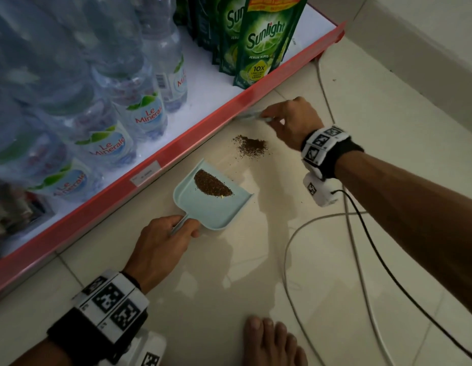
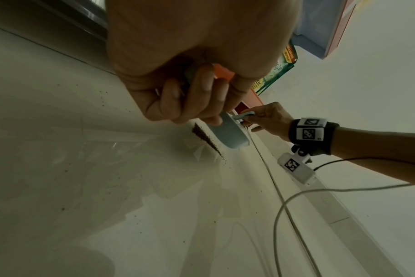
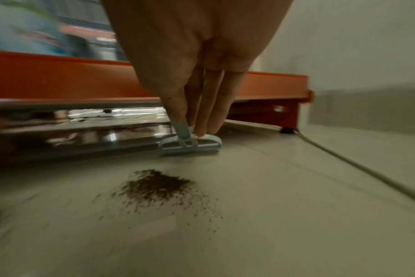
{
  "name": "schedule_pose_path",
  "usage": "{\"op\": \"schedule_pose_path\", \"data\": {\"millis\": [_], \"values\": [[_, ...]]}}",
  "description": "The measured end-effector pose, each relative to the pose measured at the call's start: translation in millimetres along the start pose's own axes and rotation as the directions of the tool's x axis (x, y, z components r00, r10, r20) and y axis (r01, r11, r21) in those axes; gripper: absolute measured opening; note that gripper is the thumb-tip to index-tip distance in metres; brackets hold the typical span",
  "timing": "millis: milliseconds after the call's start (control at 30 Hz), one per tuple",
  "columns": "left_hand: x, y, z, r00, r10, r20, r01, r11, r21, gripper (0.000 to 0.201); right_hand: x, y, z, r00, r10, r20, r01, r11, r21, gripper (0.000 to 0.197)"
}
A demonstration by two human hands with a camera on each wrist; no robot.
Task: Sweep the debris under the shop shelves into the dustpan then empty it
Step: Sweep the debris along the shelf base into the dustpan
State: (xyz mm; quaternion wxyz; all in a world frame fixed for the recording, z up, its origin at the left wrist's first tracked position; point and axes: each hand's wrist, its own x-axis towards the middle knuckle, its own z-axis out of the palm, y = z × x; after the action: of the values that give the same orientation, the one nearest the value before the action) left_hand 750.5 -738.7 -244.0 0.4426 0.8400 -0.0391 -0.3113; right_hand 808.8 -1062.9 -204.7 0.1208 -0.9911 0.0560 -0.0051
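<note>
A pale blue dustpan (image 1: 216,207) lies flat on the tiled floor with a heap of brown debris (image 1: 212,184) inside it. My left hand (image 1: 163,241) grips its handle; in the left wrist view the fingers (image 2: 192,99) curl round it. A second pile of brown debris (image 1: 252,146) (image 3: 154,185) lies on the floor just beyond the pan. My right hand (image 1: 290,122) holds a small pale blue brush (image 3: 190,144) by its handle, its head low at the gap under the red shelf edge (image 1: 203,122).
The bottom shelf carries water bottles (image 1: 139,109) and green soap pouches (image 1: 263,40). A white cable (image 1: 290,233) and a black cable (image 1: 382,260) trail over the floor at the right. A bare foot (image 1: 271,342) stands near the front. The wall (image 1: 427,35) is at the far right.
</note>
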Motion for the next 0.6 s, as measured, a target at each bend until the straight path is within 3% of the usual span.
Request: {"op": "schedule_pose_path", "data": {"millis": [100,167,300,367,433,500,600], "values": [[-3.2,-2.3,-1.6,1.000,-0.007,-0.014,0.007,1.000,-0.014,0.023,-14.3,-6.6,-12.1,0.980,-0.190,0.050,0.193,0.979,-0.061,0.024],[-4.6,-3.6,-1.7,1.000,-0.017,-0.018,0.017,0.999,-0.030,0.029,-17.9,0.8,-23.0,0.979,-0.202,-0.041,0.198,0.977,-0.079,0.022],[-7.5,-5.6,0.6,1.000,-0.019,-0.015,0.019,1.000,-0.017,0.023,-5.3,18.9,-25.6,0.983,0.026,-0.182,-0.056,0.985,-0.162,0.027],[-8.8,-6.0,1.8,1.000,-0.022,-0.016,0.022,1.000,-0.015,0.024,4.7,18.9,-15.9,0.970,0.185,-0.158,-0.211,0.962,-0.171,0.029],[-10.8,-6.5,2.5,0.999,-0.031,-0.014,0.031,0.999,-0.021,0.028,8.3,11.4,-2.3,0.958,0.262,-0.115,-0.275,0.954,-0.122,0.030],[-13.6,-7.2,2.7,0.999,-0.033,-0.013,0.033,0.999,-0.013,0.028,5.8,0.4,10.8,0.971,0.224,-0.083,-0.229,0.972,-0.051,0.029],[-17.0,-11.4,1.2,0.999,-0.025,-0.024,0.025,1.000,-0.007,0.030,-9.7,-20.0,17.0,1.000,-0.023,-0.008,0.023,0.999,0.030,0.027]]}}
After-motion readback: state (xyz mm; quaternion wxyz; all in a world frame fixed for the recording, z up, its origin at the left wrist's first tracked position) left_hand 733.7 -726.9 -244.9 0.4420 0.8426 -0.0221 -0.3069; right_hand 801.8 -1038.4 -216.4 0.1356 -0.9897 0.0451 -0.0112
